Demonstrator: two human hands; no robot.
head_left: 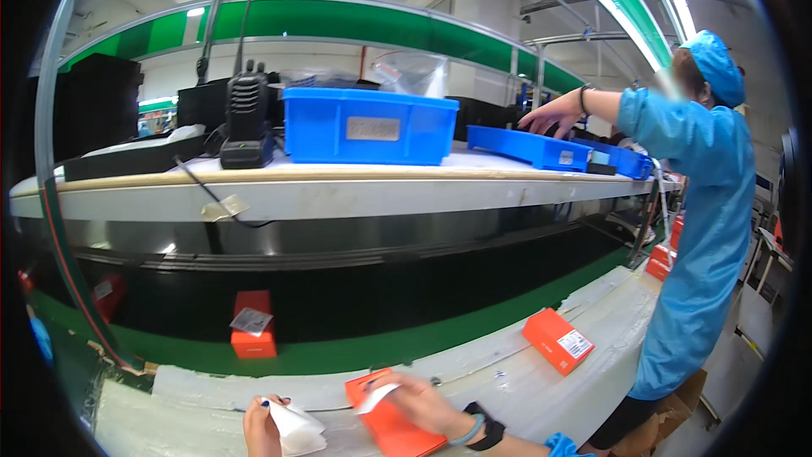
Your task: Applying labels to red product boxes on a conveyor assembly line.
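My left hand (262, 427), at the bottom edge, is closed on a crumpled white sheet (298, 432) that looks like thin paper or film. To its right, my right hand (414, 400) grips a small white slip (377, 399) between its fingers, slightly smeared by motion. That hand is over an orange-red box (391, 433) lying on the pale bench top; it covers part of the box, and whether it touches it I cannot tell. A dark band and a light blue-green one circle my right wrist.
Another orange-red box (558, 341) with a label lies right on the bench (499, 389). A labelled red box (255, 326) sits on the dark green-edged conveyor belt (381, 305). Above stand a walkie-talkie (247, 118) and blue bins (370, 127). A co-worker in blue (702, 203) reaches over a bin.
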